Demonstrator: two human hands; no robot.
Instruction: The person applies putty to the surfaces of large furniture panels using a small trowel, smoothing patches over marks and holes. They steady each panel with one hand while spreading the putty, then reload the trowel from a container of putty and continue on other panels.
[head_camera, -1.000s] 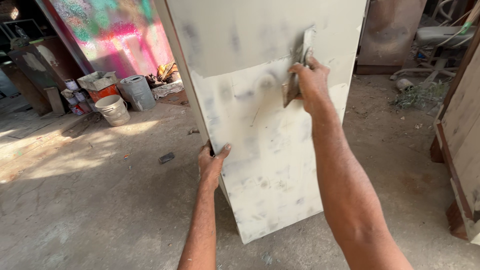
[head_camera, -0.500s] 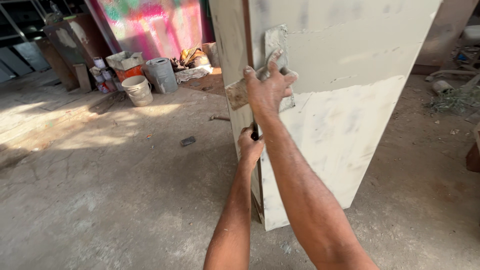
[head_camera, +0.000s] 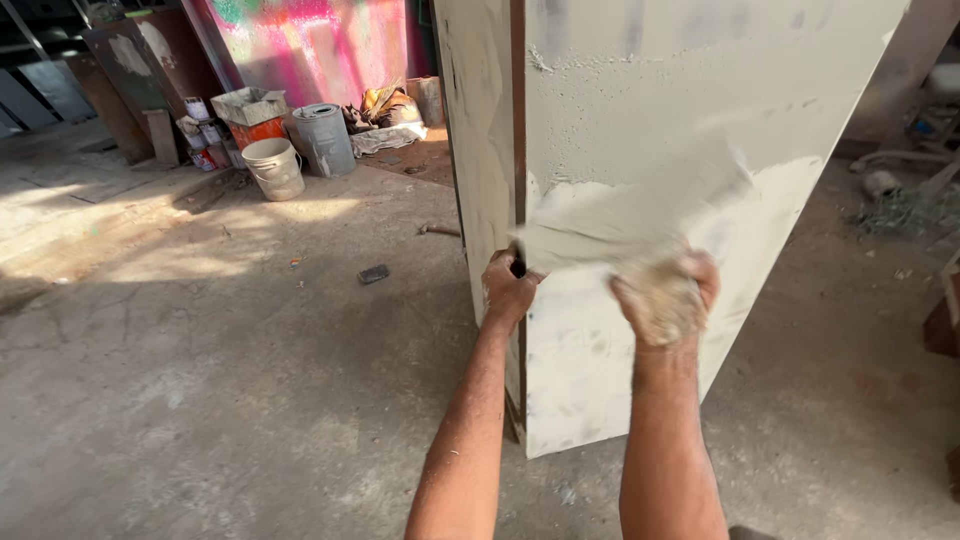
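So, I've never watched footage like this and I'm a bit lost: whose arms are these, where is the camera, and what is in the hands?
The camera sits on a person's head and looks down, so the two bare arms coming in from the bottom are that person's own. There is no machine here.

The left hand has a grip on the corner edge of a tall upright cabinet panel that stands on a concrete floor. The right hand, smeared with pale paste, presses a wide flat blade against the panel's face; the blade is blurred, so its exact kind is hard to tell. The panel is partly coated with whitish filler.

Behind, to the left, stand a white bucket, a grey metal bin and some small tins. A small dark object lies on the floor.
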